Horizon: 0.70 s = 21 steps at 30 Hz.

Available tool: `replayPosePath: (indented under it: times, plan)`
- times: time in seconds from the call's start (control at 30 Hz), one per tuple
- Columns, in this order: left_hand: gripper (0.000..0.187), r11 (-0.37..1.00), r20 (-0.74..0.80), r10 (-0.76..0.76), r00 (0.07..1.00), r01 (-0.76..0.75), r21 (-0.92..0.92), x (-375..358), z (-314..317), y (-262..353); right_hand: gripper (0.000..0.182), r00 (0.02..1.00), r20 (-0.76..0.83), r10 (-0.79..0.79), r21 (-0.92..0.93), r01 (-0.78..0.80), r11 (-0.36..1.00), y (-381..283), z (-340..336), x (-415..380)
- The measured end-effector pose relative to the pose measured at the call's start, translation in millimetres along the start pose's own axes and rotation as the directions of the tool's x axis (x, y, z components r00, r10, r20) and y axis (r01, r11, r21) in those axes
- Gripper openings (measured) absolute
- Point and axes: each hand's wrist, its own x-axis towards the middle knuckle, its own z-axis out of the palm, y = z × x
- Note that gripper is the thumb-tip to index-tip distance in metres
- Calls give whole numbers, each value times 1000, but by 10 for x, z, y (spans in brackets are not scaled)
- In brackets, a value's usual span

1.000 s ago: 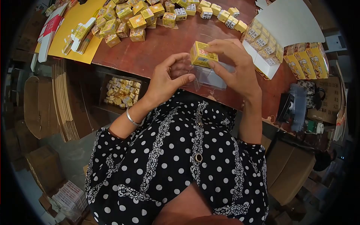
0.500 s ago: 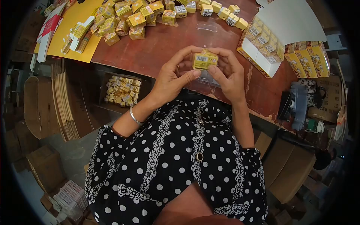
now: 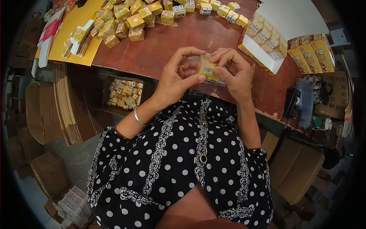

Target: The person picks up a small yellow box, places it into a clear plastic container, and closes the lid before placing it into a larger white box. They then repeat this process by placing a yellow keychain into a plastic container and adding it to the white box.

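Note:
A small yellow box (image 3: 207, 69) with a barcode on its face is held up over the table's near edge, slightly tilted. Clear plastic seems to lie around it. My left hand (image 3: 177, 74) curls around its left side, thumb and fingers closed on it. On the other side, my right hand (image 3: 234, 72) pinches the upper right edge of the box between thumb and fingertips. The back of the box is hidden from view.
A heap of yellow boxes (image 3: 135, 21) covers the far left of the red table (image 3: 160, 45). At right stands an open display carton (image 3: 263, 49) with rows of small boxes, beside several upright printed boxes (image 3: 310, 53). Below the tabletop, a carton (image 3: 126, 93) holds small pieces.
The yellow box has turned and tilted in my hands. My right fingers have shifted to its upper edge. The clear plastic sheet lying behind the hands no longer shows there.

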Motion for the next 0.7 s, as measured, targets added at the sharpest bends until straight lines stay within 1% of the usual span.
replayPosePath:
  times: [0.03, 0.1, 0.13, 0.2, 0.23, 0.3, 0.4, 0.5, 0.57, 0.63, 0.7]
  plan:
    - [55, 1000, -1, -8, 1000, 8, 16, -7, 5, 8, 19, 1000, -2, 2, 0, -2, 1000, -64, 27, 4]
    - [55, 999, -4, -18, 1000, 18, 31, -18, 19, 28, 15, 983, -79, 166, 79, -160, 984, -233, 112, 35]
    - [55, 999, -6, -26, 1000, 26, 38, -23, 31, 42, 15, 983, -79, 168, 79, -161, 984, -258, 106, 44]
    - [55, 998, -8, -36, 999, 37, 45, -19, 45, 55, 10, 989, -56, 137, -15, -138, 990, -282, 78, 47]
    - [55, 998, -11, -20, 1000, 21, 62, -10, 52, 56, 10, 989, -56, 138, -14, -139, 990, -273, 62, 51]
    - [55, 997, -13, -3, 1000, 4, 79, -3, 66, 52, 13, 985, -101, 143, 44, -140, 989, -244, 17, 80]
    - [55, 995, -4, -22, 1000, 22, 95, -15, 75, 62, 9, 988, -63, 139, 78, -134, 988, -211, -29, 98]
    - [50, 997, 3, -59, 998, 59, 50, -20, 67, 79, 7, 993, -28, 115, 39, -114, 993, -205, -24, 99]
    - [42, 993, 17, 13, 1000, -15, 116, -12, 56, 47, 6, 994, -32, 105, 25, -104, 994, -173, -46, 79]
    - [39, 994, 14, 5, 1000, -6, 105, -12, 33, 5, 5, 995, -36, 93, 9, -93, 996, -146, -43, 56]
    - [36, 996, 8, -2, 1000, 1, 94, -15, 21, -20, 5, 997, -65, 43, 20, -42, 999, -133, -11, 19]
